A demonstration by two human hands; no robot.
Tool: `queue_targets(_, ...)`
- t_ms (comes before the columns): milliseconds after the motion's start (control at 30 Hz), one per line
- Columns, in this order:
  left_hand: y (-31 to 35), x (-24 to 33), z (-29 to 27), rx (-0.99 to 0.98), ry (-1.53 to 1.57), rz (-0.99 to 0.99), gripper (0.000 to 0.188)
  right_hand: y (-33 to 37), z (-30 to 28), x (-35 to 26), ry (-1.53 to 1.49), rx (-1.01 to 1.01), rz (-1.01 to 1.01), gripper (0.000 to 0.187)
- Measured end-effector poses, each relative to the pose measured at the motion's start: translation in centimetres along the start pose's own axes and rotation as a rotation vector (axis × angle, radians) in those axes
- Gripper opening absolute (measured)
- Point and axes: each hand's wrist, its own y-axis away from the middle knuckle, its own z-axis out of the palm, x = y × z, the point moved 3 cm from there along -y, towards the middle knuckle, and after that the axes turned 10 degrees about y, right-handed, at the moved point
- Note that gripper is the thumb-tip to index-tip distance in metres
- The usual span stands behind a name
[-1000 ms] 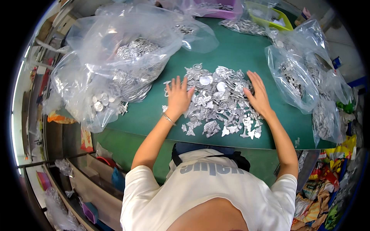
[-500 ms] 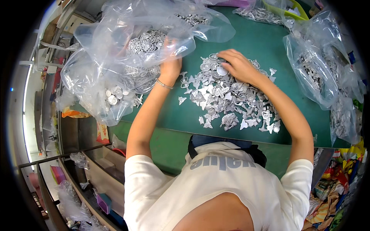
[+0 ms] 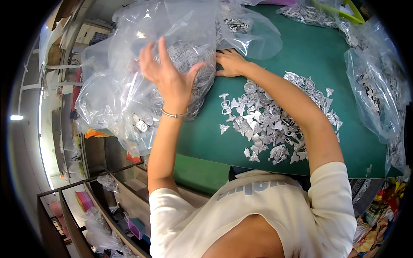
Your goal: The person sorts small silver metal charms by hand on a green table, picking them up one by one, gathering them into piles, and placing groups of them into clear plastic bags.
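My left hand [image 3: 169, 79], a bracelet on its wrist, is raised over a large clear plastic bag [image 3: 129, 81], fingers spread and nothing seen in them. Through the plastic show many round silver metal pieces [image 3: 185, 56]. My right hand [image 3: 231, 63] reaches across to the bag's right side, fingers stretched out; their tips meet the bag edge and are partly hidden. Under and beside my right forearm lies a loose heap of silver metal charms [image 3: 266, 116] in mixed shapes, on the green tabletop [image 3: 206, 142].
Another clear bag [image 3: 247, 30] of metal pieces lies behind my right hand. More filled bags [image 3: 372, 94] line the table's right side. A yellow-green tray [image 3: 350, 13] stands at the far right. Below left are open drawers [image 3: 133, 185] and a purple-blue bin [image 3: 137, 228].
My right hand has left the heap and moved left to the bag. My left hand has come up in front of the bag with fingers spread. The bag's plastic now covers its round pieces.
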Motion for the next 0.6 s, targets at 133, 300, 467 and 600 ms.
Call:
queue_targets(133,1.5,-5.2,2.0,-0.43,0.123,-0.052,0.023,-0.2,-0.6,-0.9,0.047,-0.078,-0.074,0.061)
queue_targets(300,-0.8,-8.2,0.9,-0.189,0.309,-0.127,0.01,-0.7,0.7,-0.8,-0.005,-0.101,-0.087,0.064)
queue_targets(467,-3.8,-10.6,-0.3,-0.063,0.297,-0.147,0.011,-0.6,1.0,-2.5,0.158,-0.117,-0.255,0.072)
queue_targets(600,-3.1,-14.2,-1.0,0.033,0.377,-0.184,0.016,0.4,1.7,-3.8,0.18,-0.155,-0.343,0.061)
